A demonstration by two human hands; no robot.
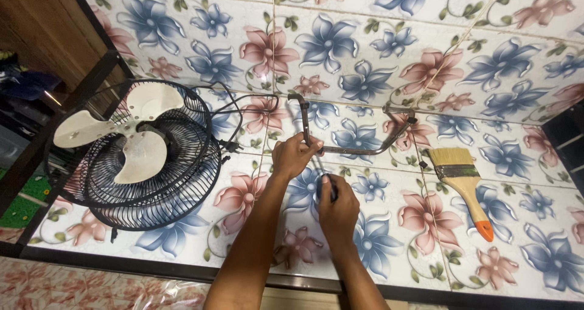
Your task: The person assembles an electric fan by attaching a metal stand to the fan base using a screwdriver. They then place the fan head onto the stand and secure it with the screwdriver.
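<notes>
On the flower-patterned floor lies a bent metal frame, a U-shaped rusty bracket. My left hand grips its near-left corner. My right hand sits just below it, closed around a dark-handled tool whose shaft points up at the frame next to my left hand; the tip is hidden between the hands. At the left lies a black wire fan cage with a white three-blade propeller inside it.
A black power cord loops from the fan toward the frame. A paintbrush with a yellow handle and orange tip lies to the right. A dark metal rack and wooden furniture stand at the left.
</notes>
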